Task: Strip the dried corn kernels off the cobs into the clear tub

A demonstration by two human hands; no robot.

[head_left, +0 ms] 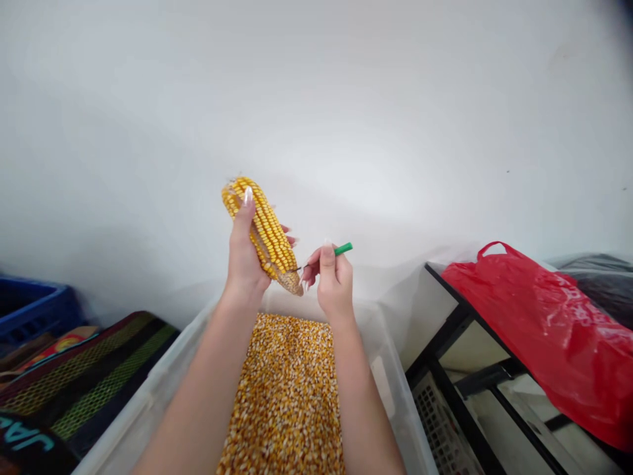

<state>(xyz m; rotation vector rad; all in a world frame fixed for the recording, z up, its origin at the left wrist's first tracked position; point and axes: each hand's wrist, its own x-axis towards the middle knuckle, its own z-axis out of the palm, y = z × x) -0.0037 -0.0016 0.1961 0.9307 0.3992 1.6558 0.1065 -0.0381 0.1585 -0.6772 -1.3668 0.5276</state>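
My left hand is wrapped round a yellow ear of corn, which tilts with its lower end toward my right hand. Kernels are gone from that lower end and from a strip along the side by my thumb. Between the fingers of my right hand is a thin dark-shafted tool with a green handle. Its tip meets the ear near the bare end. Below both hands, a translucent plastic bin holds a deep layer of loose corn kernels.
A red plastic bag lies on a black-framed stand at the right, with a light perforated basket beneath. On the left are a blue crate and a dark striped mesh bag. A white wall rises behind.
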